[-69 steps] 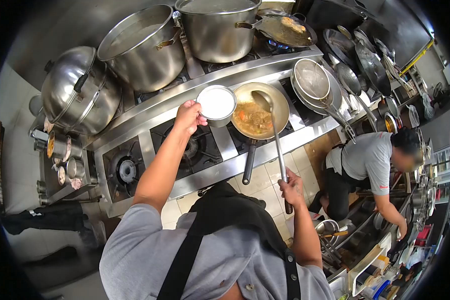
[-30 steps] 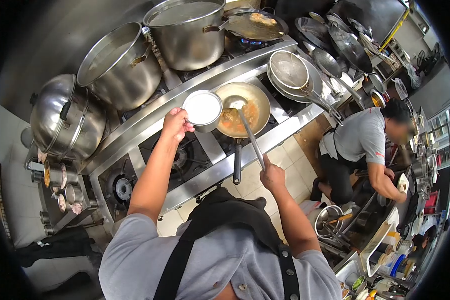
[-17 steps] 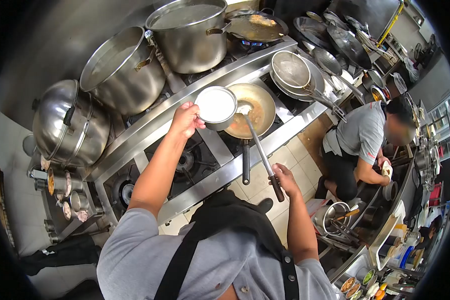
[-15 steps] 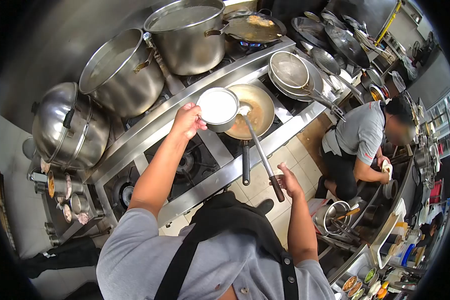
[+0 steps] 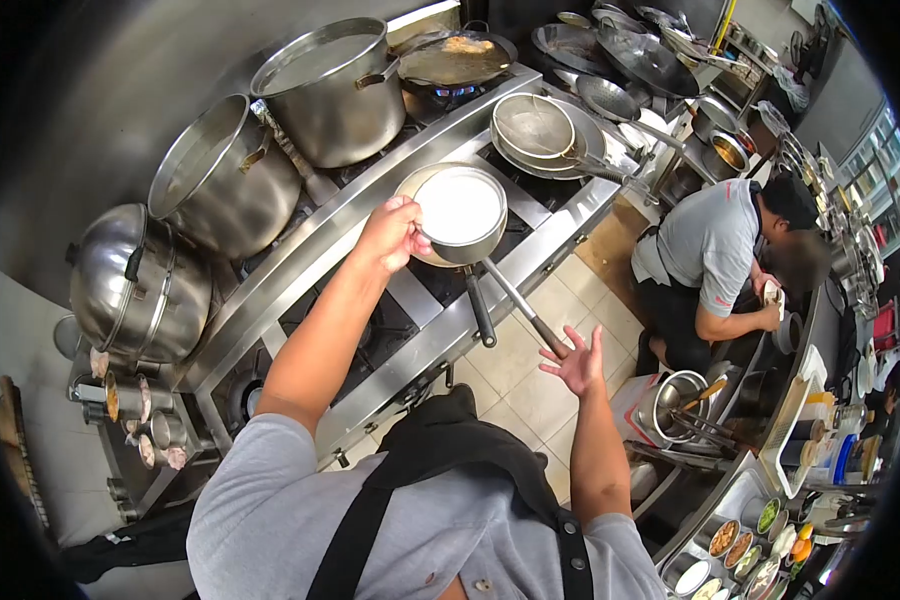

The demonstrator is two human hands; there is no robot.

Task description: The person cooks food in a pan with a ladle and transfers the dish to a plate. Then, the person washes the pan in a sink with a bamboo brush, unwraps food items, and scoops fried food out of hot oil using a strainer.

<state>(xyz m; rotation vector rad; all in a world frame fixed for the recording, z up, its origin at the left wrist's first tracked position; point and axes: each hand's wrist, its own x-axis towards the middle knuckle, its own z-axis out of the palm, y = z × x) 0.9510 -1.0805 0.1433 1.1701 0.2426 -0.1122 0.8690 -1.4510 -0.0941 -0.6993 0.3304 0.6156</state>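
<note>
My left hand (image 5: 392,234) grips the rim of a round metal container (image 5: 460,207) filled with white liquid, fingers closed at its side. The container is above a frying pan (image 5: 411,184) on the stove and hides most of its inside. The pan's black handle (image 5: 481,312) points toward me. A ladle (image 5: 516,297) slants out from under the container, its bowl end hidden and its dark grip reaching my right hand (image 5: 578,362). That hand is open with fingers spread, the end of the grip right beside its fingers.
Large stock pots (image 5: 328,105) and a domed steamer (image 5: 135,285) line the back left. A wok (image 5: 455,62) with food in oil sits over a blue flame. Strainers (image 5: 533,127) rest on the right burner. A co-worker (image 5: 710,260) crouches at right, near a steel pot of utensils (image 5: 675,405).
The container has moved over the pan and now covers the food and ladle bowl. My right hand's fingers have spread wider beside the ladle grip. The view has shifted slightly.
</note>
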